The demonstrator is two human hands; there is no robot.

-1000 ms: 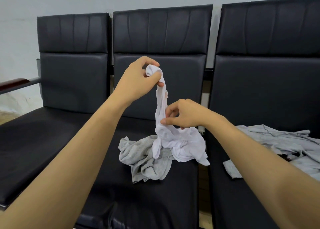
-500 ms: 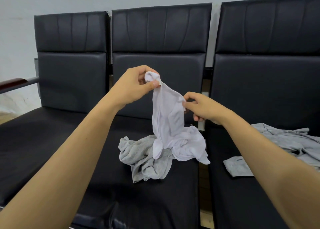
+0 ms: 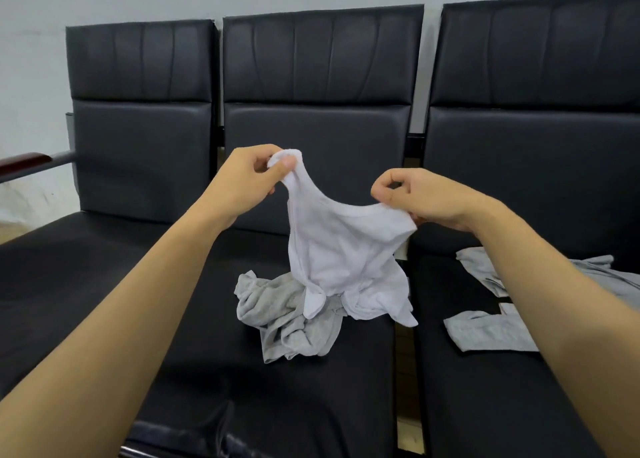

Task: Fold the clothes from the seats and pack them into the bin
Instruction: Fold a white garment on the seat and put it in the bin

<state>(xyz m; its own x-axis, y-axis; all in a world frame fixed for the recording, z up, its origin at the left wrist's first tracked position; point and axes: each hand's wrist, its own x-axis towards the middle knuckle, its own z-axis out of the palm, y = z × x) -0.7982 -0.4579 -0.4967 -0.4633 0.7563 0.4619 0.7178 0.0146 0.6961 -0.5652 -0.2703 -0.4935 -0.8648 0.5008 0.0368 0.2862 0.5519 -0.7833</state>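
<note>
A small white garment [image 3: 341, 249] hangs spread between my two hands above the middle seat [image 3: 284, 381]. My left hand [image 3: 246, 180] pinches its top left corner between thumb and fingers. My right hand [image 3: 420, 198] grips the upper right edge with curled fingers. The garment's lower part still lies bunched on the seat, on top of a crumpled grey garment [image 3: 284, 315]. Another grey garment [image 3: 495, 319] lies on the right seat [image 3: 485, 405], partly behind my right forearm. No bin is in view.
Three black padded seats stand in a row against a pale wall. The left seat [image 3: 69, 267] is bare, with a wood-topped armrest [image 3: 26, 162] at its far left. A gap with floor showing runs between the middle and right seats.
My right hand slid up and to the right along the white garment's edge, pulling it from a narrow hanging strip into a wide spread. My left hand lowered slightly.
</note>
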